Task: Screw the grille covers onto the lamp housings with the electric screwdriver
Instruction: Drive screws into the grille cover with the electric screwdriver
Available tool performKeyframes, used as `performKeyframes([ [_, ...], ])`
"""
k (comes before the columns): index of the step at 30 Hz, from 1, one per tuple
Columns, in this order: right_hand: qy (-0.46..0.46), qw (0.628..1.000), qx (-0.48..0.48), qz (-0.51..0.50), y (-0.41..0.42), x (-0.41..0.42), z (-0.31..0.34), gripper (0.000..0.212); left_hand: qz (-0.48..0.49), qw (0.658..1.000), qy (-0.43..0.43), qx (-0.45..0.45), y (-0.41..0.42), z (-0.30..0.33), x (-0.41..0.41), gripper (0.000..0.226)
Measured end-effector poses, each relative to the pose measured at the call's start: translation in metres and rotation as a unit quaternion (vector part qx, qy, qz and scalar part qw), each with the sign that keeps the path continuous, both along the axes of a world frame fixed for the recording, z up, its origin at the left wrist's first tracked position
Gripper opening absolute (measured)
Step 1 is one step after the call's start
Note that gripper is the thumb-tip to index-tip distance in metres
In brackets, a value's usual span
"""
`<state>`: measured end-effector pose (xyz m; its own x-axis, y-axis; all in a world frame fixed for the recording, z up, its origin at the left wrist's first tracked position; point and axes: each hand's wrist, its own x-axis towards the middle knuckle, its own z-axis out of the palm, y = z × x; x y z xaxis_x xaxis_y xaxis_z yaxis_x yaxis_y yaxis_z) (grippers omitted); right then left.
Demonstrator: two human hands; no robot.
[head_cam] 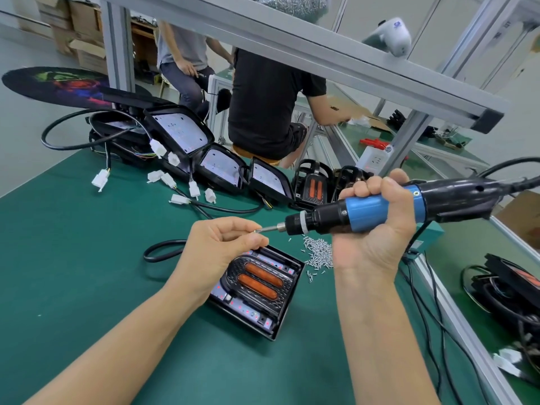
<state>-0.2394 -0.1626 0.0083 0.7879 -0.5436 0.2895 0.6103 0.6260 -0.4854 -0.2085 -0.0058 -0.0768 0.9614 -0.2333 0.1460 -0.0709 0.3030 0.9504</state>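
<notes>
Above the lamp housing (257, 290) w/ grille cover (257, 280), left hand (216, 252) pinches a screw (257, 231) onto the bit of the electric screwdriver (380, 207) (right hand (377, 226) clenched round it), long axis 3-to-9 o'clock, housing at 6 o'clock below, nearer the left hand.

The tabletop (73, 244) under my work was covered in a matt green mat with a fine, slightly rough look, edged by a frame rail (455, 311) of dull brushed aluminium. The electric screwdriver (380, 206) in my right hand (377, 229) had a smooth blue plastic sleeve over a glossy black plastic body, ending in a bright metal bit (270, 228), and the loose screws (318, 252) beside it shone like polished steel. The lamp housing (280, 317) looked like matt black plastic, its grille cover (230, 276) a shinier ribbed black plastic around two glossy, translucent orange lenses (260, 277).
</notes>
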Motion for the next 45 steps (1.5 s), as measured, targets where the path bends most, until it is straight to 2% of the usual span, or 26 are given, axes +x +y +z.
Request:
performKeyframes([
  [5,-0.007,1.0,-0.011,-0.005,-0.003,0.001,0.001,0.021,-0.026,0.998,-0.016,0.049,0.003,0.006,0.002,0.025],
  [7,-0.006,1.0,-0.003,-0.002,-0.003,0.005,0.0,0.021,-0.028,0.993,-0.043,0.105,0.008,0.007,0.008,0.046],
  [8,-0.004,1.0,-0.006,-0.002,-0.003,0.006,0.0,0.021,-0.001,0.987,-0.058,0.147,0.013,0.006,0.012,0.053],
  [10,0.004,1.0,-0.026,-0.011,-0.001,0.009,-0.003,0.023,0.09,0.97,-0.058,0.219,0.028,0.001,0.02,0.05],
  [12,0.013,0.998,-0.054,-0.028,0.002,0.012,-0.007,0.024,0.154,0.942,-0.026,0.297,0.044,-0.01,0.021,0.039],
  [13,0.018,0.997,-0.066,-0.032,0.004,0.013,-0.009,0.024,0.156,0.928,0.0,0.338,0.05,-0.016,0.019,0.043],
  [15,0.028,0.996,-0.084,-0.033,0.006,0.017,-0.014,0.025,0.104,0.894,0.055,0.433,0.054,-0.026,0.011,0.078],
  [17,0.035,0.994,-0.103,-0.033,0.008,0.022,-0.019,0.026,0.052,0.834,0.054,0.547,0.05,-0.029,0.006,0.111],
  [18,0.038,0.992,-0.113,-0.034,0.01,0.025,-0.02,0.026,0.043,0.811,0.038,0.582,0.047,-0.029,0.005,0.118],
  [19,0.041,0.991,-0.122,-0.034,0.011,0.027,-0.022,0.025,0.039,0.803,0.023,0.594,0.044,-0.03,0.006,0.121],
  [28,0.061,0.978,-0.188,-0.065,0.019,0.044,-0.035,0.026,0.008,0.871,0.024,0.49,0.035,-0.023,0.011,0.121],
  [45,0.072,0.971,-0.219,-0.064,0.024,0.051,-0.035,0.027,-0.005,0.882,0.014,0.472,0.033,-0.025,0.017,0.119],
])
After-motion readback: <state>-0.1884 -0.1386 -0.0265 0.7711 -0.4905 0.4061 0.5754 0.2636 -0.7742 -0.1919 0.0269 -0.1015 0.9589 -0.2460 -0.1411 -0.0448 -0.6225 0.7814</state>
